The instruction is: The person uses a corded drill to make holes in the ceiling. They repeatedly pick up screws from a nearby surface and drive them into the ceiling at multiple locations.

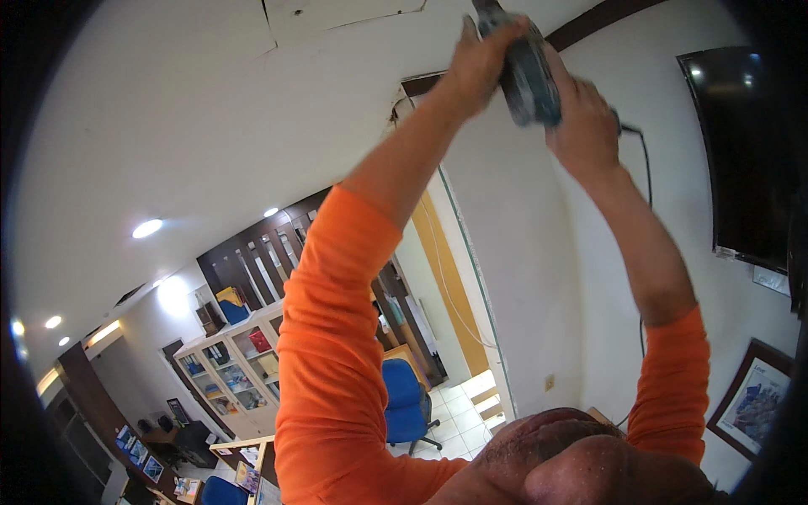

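Both my arms, in orange sleeves, reach up toward the white ceiling (194,109). Between my hands is a dark green corded power drill (528,84), slightly blurred, its narrow front end pointing up to the ceiling. My left hand (481,69) is closed on the drill's upper body, the thumb standing up beside it. My right hand (587,122) wraps around the handle, from which a black cord (648,168) hangs down. Whether the drill's tip touches the ceiling cannot be seen, since it runs to the picture's top edge.
Cracked panel lines mark the ceiling near the drill. A wall corner with a damaged top edge (404,105) stands close by. To the right hang a black screen (745,156) and a framed picture (753,400). Lower down are a blue office chair (406,402) and white cabinets (231,370).
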A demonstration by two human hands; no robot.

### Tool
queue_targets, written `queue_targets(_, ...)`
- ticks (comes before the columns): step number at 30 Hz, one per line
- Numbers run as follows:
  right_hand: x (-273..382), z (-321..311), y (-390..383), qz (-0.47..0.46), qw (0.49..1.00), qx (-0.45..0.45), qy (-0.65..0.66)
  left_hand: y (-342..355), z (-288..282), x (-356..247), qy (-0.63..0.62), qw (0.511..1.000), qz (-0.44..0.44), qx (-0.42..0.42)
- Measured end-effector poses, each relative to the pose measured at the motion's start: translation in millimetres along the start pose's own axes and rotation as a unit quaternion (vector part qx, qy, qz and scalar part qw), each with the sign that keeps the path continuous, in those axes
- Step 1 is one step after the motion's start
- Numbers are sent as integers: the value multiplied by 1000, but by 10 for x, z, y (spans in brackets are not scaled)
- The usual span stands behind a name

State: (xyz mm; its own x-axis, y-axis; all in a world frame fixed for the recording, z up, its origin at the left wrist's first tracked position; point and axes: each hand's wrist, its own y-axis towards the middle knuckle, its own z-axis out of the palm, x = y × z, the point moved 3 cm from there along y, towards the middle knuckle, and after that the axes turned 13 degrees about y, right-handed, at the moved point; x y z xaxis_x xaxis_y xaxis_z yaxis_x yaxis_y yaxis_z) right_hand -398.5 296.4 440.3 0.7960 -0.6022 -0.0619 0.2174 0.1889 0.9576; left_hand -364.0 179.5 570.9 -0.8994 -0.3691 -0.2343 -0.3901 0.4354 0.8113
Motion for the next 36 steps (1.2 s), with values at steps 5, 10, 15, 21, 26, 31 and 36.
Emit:
queue_targets(5, 140, -418, -1473, 72, 975, 18, 207, -1300, 424, 404, -10, 986, -145, 82)
queue_targets(10, 444, -699, -3035, 177, 909, 42, 374, -2678, 895, 771, -81, 951, -265, 140)
queue_targets(15, 919, -1078, -3837, 425, 795, 198, 385, -4129, 1183, 1454, -220, 870, -428, 106)
queue_targets(21, 1757, -1246, -4632, 545, 607, 416, 402, -5158, 1750, 1166, -197, 748, -634, 18)
queue_targets(26, 2469, -1086, -5155, 533, 455, 555, 448, -6043, 2110, 1266, -102, 833, -541, -52)
queue_targets(31, 2694, -1033, -5379, 510, 403, 619, 441, -6057, 1856, 781, -171, 730, -662, -6)
queue_targets(36, 2593, -969, -5437, 489, 401, 659, 408, -6462, 2035, 967, -141, 743, -653, -44)
